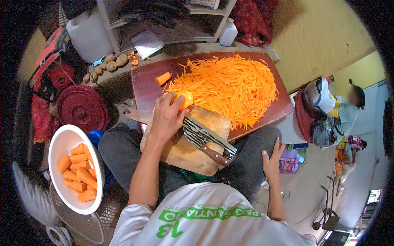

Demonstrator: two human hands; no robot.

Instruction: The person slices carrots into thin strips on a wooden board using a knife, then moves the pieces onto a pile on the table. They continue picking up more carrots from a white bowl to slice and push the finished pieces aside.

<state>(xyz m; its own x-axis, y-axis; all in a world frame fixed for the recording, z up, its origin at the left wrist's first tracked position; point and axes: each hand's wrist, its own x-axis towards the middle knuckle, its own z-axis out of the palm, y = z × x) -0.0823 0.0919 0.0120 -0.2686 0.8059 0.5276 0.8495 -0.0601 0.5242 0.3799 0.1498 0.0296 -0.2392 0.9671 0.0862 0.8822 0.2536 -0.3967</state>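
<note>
My left hand (168,111) is curled over cut carrot pieces (186,99), gripping them at the near left edge of the red board. A wooden cutting board (188,158) lies across my lap. On it rests a cleaver (209,143) with a black-and-white patterned blade and brown handle, and neither hand is on it. Beyond, a big heap of carrot strips (234,88) covers much of the dark red board (143,84). One short carrot chunk (163,78) sits apart to the left. My right hand (272,160) lies by my right knee, fingers stretched, holding nothing.
At left stands a white basin (55,164) holding several peeled carrots (84,176). A dark red lid (82,107) is behind it. Several potatoes (111,65) line the ledge near a wooden shelf (164,39). Another person (349,110) is at far right.
</note>
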